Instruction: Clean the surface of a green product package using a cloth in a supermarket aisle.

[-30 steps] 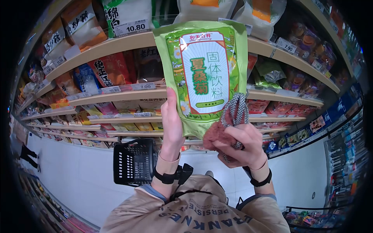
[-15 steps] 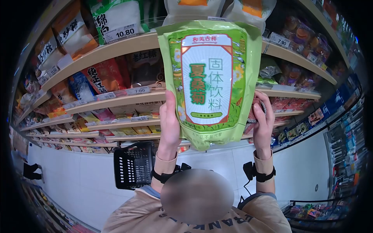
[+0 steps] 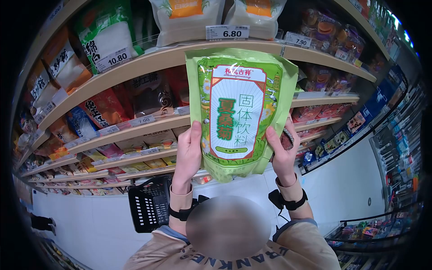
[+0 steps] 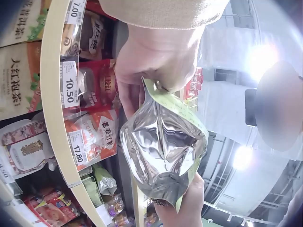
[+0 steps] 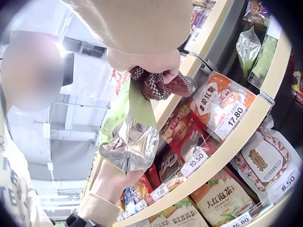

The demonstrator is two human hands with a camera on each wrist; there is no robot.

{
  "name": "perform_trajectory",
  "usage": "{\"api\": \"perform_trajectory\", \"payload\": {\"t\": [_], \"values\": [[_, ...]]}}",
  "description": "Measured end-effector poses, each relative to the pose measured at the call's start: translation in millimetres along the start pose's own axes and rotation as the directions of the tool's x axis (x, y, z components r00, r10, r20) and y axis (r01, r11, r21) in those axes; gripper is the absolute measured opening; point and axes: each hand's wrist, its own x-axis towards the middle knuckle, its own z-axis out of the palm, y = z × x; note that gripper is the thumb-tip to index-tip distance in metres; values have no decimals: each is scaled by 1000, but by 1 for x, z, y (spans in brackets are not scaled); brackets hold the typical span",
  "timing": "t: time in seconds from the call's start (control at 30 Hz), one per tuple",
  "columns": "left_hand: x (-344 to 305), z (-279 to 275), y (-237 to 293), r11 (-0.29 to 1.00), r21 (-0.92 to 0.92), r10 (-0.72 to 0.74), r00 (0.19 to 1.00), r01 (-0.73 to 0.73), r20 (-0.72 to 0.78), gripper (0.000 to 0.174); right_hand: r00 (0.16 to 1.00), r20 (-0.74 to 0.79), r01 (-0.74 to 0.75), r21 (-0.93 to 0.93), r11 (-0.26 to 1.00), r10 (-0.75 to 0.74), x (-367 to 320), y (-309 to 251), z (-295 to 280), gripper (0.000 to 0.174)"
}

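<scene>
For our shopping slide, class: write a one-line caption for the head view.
Left hand and right hand hold a green pouch up before stocked shelves, the right hand also clutching a checked cloth.

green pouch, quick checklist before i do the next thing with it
1. Left hand grips one side edge of the green pouch: ok.
2. Right hand grips the other side edge: ok.
3. Right hand free of other things: not ok, a checked cloth is bunched in it against the pouch.
4. Printed front upright and facing the head camera: ok.
5. Pouch intact: cannot tell; the silver back looks creased in the wrist views, and no tear shows.
6. Black basket close by: ok, below the left forearm; its inside cannot be seen.
</scene>
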Motion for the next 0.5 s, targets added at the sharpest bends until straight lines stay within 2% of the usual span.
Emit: {"api": "perform_trajectory", "payload": {"t": [0.07,0.1,0.13,0.17,0.2,0.23,0.3,0.37,0.4,0.43,0.5], "values": [[4,4,-2,999,34,20,1000,-20,23,45,998,-59,17,-62,998,-21,1,2,-4,14],[5,10,2,997,63,45,998,-42,-44,35,997,-71,19,-63,998,-23,3,2,-8,14],[7,16,5,994,93,73,991,-63,-111,32,989,-74,107,-208,972,-125,6,1,-12,13],[6,20,12,993,94,75,992,-66,-102,32,973,-63,189,-348,918,-224,7,1,-14,12],[4,23,20,980,178,115,985,-92,-129,39,973,-145,125,-328,937,-180,5,-4,-11,12],[2,26,24,959,261,157,975,-112,-156,51,972,-151,123,-329,936,-181,6,-6,-12,12],[-3,33,25,945,300,156,986,-133,-56,69,914,-49,307,-563,767,-402,7,-9,-12,16],[-5,41,20,908,334,238,967,-254,89,84,914,-23,318,-579,751,-405,3,-20,-3,19],[-9,48,29,973,172,137,984,-155,110,98,912,5,333,-593,733,-410,1,-24,3,22],[-8,48,22,954,198,193,967,-225,167,109,898,70,374,-643,668,-435,0,-25,7,30],[-9,49,6,982,61,170,973,-181,154,118,878,130,432,-627,648,-460,0,-35,20,36]]}}
